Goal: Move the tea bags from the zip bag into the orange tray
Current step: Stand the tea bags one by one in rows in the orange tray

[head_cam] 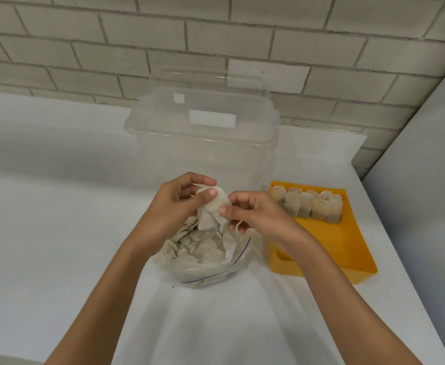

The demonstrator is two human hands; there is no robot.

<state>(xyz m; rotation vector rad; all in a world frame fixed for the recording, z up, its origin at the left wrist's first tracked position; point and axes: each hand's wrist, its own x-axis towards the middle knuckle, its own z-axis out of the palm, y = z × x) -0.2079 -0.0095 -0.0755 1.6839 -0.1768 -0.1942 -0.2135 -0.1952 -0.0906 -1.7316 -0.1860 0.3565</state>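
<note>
Both hands meet over the open zip bag (205, 262) in the middle of the white tabletop (58, 206); the left hand (179, 206) pinches the upper part of a small clump of tea bags (212, 210) between thumb and curled fingers, and the right hand (250, 213) pinches the same clump lower down on its right edge, thumb in front, fingers curled behind. The held tea bags are pale, off-white paper sachets, creased and folded, pressed together so that their number cannot be told; they hang just above the mouth of the zip bag. The zip bag is clear plastic with a thin blue line along its seal; it sags open and is heaped with more of the same cream-coloured sachets, lying loose and crumpled. To the right, just beside the zip bag, sits the orange tray (347, 248), a shallow rectangular tray; along its far end stand two short rows of tea bags (311, 206), upright and close-packed, their lower parts darker than their tops. Behind the hands a tall clear plastic container (203, 143) with a lid stands against a grey brick wall (110, 48).
</note>
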